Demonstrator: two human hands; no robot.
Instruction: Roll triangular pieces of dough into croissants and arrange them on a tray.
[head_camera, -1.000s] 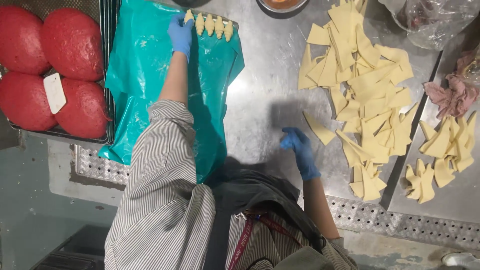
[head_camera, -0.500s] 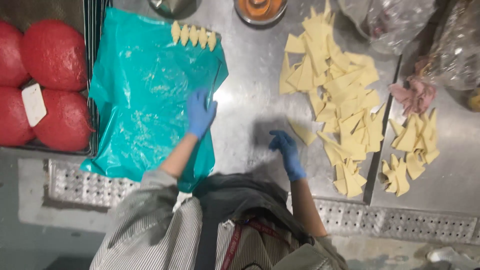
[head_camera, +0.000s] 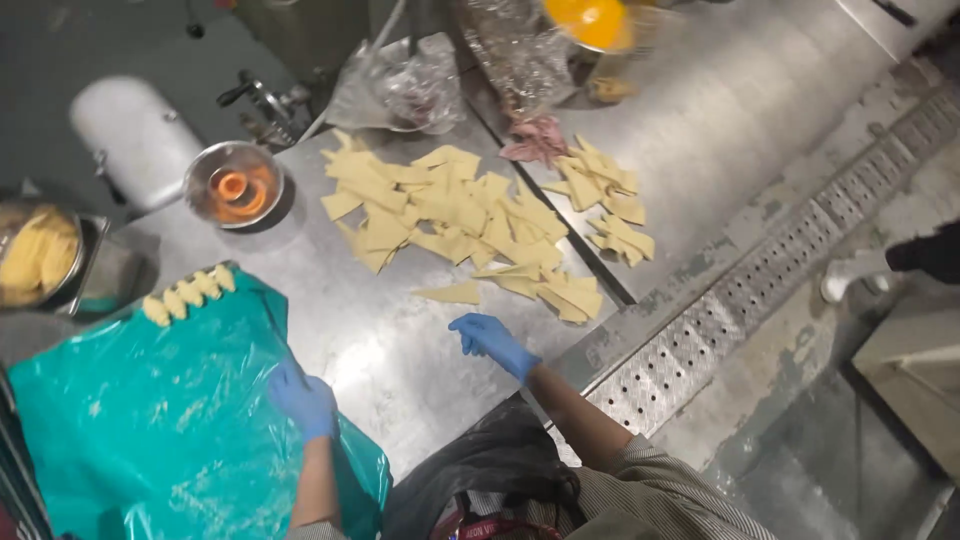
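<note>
**Gloved hands over the dough table**

Your left hand (head_camera: 302, 400), in a blue glove, rests on the teal plastic sheet (head_camera: 130, 430) near its right edge, fingers curled loosely downward; you cannot tell whether it pinches anything. Along the sheet's far edge sits a short row of folded dough pieces (head_camera: 188, 295), well apart from that hand.

Your right hand (head_camera: 490, 340), also gloved in blue, hovers low over the bare steel table (head_camera: 360, 340), fingers slightly spread and holding nothing. Just beyond it lies a single dough triangle (head_camera: 450, 293), near but not touching your fingertips. Behind that triangle spreads the large heap of cut dough triangles (head_camera: 450, 215), with a smaller heap (head_camera: 605, 200) to its right across the table seam.

A small metal bowl (head_camera: 234, 185) with orange contents stands at the left of the big heap. Crumpled clear plastic bags (head_camera: 420, 85) lie at the far edge.
</note>
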